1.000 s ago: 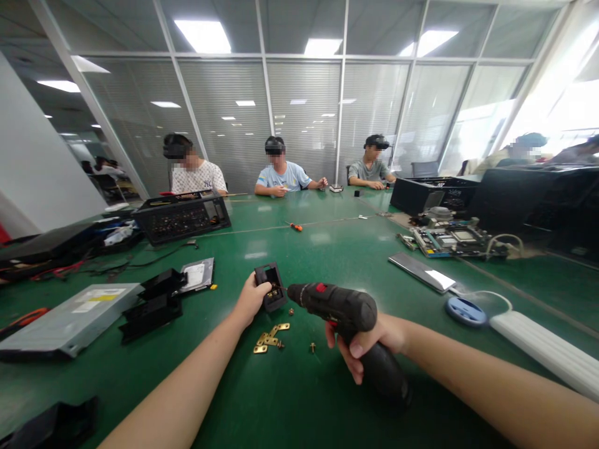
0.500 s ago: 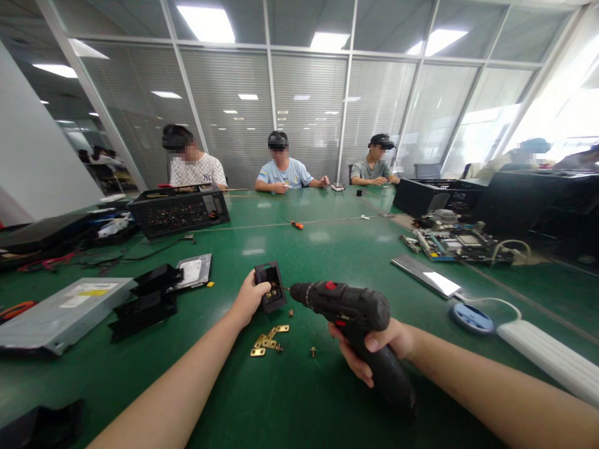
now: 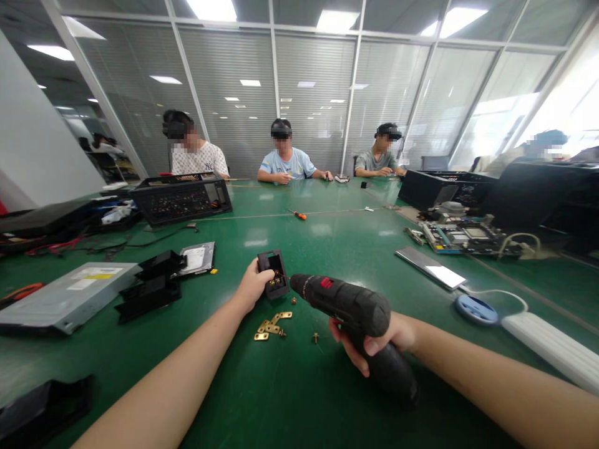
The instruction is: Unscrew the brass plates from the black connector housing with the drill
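Note:
My left hand (image 3: 255, 284) grips a small black box-shaped housing (image 3: 279, 288), its thumb pressed over the edge near brass-coloured parts inside. Wrapped round the handle of a black cordless drill (image 3: 346, 302) is my right hand (image 3: 369, 346). The drill points left, and its thin bit reaches into the open side of the housing; whether the tip touches a screw I cannot tell. Just below lie several brass plates (image 3: 269, 327) in a loose pile, with a screw (image 3: 316, 338) to their right and another screw (image 3: 294, 300) under the housing.
On the left lie a silver drive (image 3: 70, 299), black brackets (image 3: 150, 290) and a hard drive (image 3: 199, 257). A phone (image 3: 430, 268), a blue round object (image 3: 476, 309) and a white power strip (image 3: 547, 349) lie right, before a motherboard (image 3: 468, 234). Co-workers sit across the green table (image 3: 327, 234).
The view has tilted slightly down, so most things sit a little differently in the picture. Both hands keep their holds, with the drill still against the housing's open side.

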Demonstrator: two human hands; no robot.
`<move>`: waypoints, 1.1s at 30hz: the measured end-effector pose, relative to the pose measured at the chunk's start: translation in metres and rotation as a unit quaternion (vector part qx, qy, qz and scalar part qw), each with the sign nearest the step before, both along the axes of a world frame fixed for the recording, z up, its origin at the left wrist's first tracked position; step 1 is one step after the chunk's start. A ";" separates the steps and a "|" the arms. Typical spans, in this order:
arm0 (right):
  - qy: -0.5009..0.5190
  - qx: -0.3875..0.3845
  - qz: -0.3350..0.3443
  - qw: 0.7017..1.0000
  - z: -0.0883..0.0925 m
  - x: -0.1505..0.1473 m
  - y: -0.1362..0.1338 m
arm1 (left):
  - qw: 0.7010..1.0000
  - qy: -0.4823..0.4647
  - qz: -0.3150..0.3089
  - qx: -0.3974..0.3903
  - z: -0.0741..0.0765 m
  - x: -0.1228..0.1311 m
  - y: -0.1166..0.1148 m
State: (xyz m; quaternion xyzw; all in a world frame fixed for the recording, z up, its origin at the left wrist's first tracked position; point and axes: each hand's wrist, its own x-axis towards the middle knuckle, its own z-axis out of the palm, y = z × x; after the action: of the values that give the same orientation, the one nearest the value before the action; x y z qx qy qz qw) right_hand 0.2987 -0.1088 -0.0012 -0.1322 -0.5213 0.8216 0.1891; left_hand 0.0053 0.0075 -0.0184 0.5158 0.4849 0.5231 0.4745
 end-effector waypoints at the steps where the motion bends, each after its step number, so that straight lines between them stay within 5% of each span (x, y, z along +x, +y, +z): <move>1: 0.001 0.003 -0.001 1.000 0.000 0.000 0.000 | 1.000 0.001 -0.003 0.001 -0.001 0.000 0.001; 11: 0.037 0.034 0.000 0.999 -0.004 0.001 0.004 | 1.000 0.004 -0.011 0.014 0.002 -0.001 0.000; 22: 0.055 0.047 0.015 0.997 -0.006 0.005 0.002 | 0.995 0.004 -0.096 -0.005 0.008 -0.001 -0.009; 33: 0.079 0.050 0.029 0.995 -0.011 0.006 0.005 | 0.995 -0.020 -0.095 -0.010 0.007 0.000 -0.008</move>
State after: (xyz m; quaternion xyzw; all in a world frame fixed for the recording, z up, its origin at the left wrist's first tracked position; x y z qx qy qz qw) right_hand 0.3050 -0.1043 -0.0121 -0.0420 -0.5487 0.8076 0.2119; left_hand 0.0049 -0.0008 -0.0112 0.5443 0.4289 0.4813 0.5368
